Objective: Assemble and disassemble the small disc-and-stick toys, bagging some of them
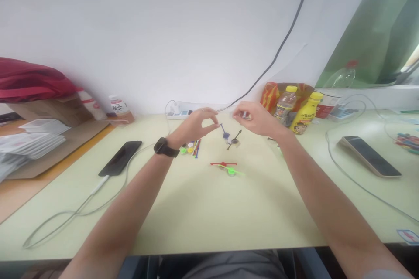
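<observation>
Above the far middle of the table, my left hand [200,125] is raised with thumb and forefinger apart and nothing seen between them. My right hand [257,118] hovers opposite it, its fingers curled together; whatever they may hold is too small to make out. On the table below and between the hands are a blue arrow spinner [225,135] and a black arrow spinner [235,141]. Closer to me lie a red arrow spinner [223,165] and a bright green arrow spinner [231,171], side by side. Loose coloured arrows [197,149] and small round bases [190,150] rest beside my left wrist.
A phone [120,158] on a white cable lies left; another phone [372,157] is propped at right. Yellow-capped bottles [303,113] stand behind my right forearm. A power strip [176,112] sits by the wall. Stacked white packets [42,139] are far left.
</observation>
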Demonstrator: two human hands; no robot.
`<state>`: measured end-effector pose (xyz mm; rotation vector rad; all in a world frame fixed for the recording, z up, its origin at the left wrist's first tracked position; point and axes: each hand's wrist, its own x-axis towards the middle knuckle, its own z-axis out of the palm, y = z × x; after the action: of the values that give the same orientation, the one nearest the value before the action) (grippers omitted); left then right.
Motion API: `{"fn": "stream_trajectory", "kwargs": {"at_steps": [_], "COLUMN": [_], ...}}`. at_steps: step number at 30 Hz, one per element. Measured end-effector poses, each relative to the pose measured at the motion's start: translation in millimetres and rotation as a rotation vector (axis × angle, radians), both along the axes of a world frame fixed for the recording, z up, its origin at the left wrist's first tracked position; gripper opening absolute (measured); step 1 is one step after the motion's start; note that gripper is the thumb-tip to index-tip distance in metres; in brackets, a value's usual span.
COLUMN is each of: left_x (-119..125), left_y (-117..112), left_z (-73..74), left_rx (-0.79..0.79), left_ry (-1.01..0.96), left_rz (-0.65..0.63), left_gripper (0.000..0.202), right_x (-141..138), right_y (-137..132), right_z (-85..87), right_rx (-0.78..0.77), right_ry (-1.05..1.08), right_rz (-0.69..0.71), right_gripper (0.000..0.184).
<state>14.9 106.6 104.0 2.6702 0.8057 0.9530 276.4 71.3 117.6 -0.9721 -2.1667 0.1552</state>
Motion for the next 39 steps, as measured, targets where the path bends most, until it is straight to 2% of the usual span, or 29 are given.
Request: {"fn": "stream_trajectory", "kwargs": {"at_steps": [4,6,9,12,16,20,23,31,35,37,39], "left_x": [0.4,-0.9,-5.0,-7.5,-5.5,-1.1,0.4,-4.1,4.0,9.2,12.8], "left_y": [-1.5,-0.7,2.5,5.0,4.2,0.3,-2.8,0.8,-5.0,-10.4,-14.7], "left_z": [9.1,11.0,8.0,3.9,4.3,3.9,3.8,2.4,3.0,4.2,5.0], "left_rx": [0.098,0.125,0.038,0.000,0.057,0.090,0.056,-0.051,0.090,0.169,0.189], "left_ry": [-0.151,-0.132,0.059,0.089,0.039,0.169,0.176,0.102,-0.017,-0.072,-0.101], "left_rz": [0.051,0.062,0.047,0.103,0.149,0.198,0.201,0.111,0.112,0.112,0.103], "left_gripper": [0.018,0.016,0.016,0.020,0.022,0.020,0.022,0.022,0.019,0.033,0.054], "right_x": [-1.9,-2.1,-1.1,0.0,-1.2,-5.5,-6.1,0.5,-2.9,-4.4,-4.9], "right_y": [0.4,2.6,8.5,13.2,14.1,14.1,14.5,9.9,7.9,8.2,8.8], "right_z": [1.5,-1.9,-12.3,-20.2,-20.8,-22.2,-22.8,-15.4,-12.2,-12.3,-13.0], "right_rx": [0.147,0.187,0.035,-0.086,0.019,0.004,-0.018,-0.036,0.106,0.120,0.069], "right_ry": [0.109,0.118,-0.041,-0.127,-0.073,-0.189,-0.198,-0.140,-0.023,-0.029,-0.089], "right_rz": [-0.068,-0.104,-0.076,-0.071,-0.152,-0.225,-0.225,-0.128,-0.225,-0.260,-0.245], "right_gripper": [0.012,0.011,0.009,0.010,0.013,0.009,0.009,0.008,0.010,0.010,0.008]}}
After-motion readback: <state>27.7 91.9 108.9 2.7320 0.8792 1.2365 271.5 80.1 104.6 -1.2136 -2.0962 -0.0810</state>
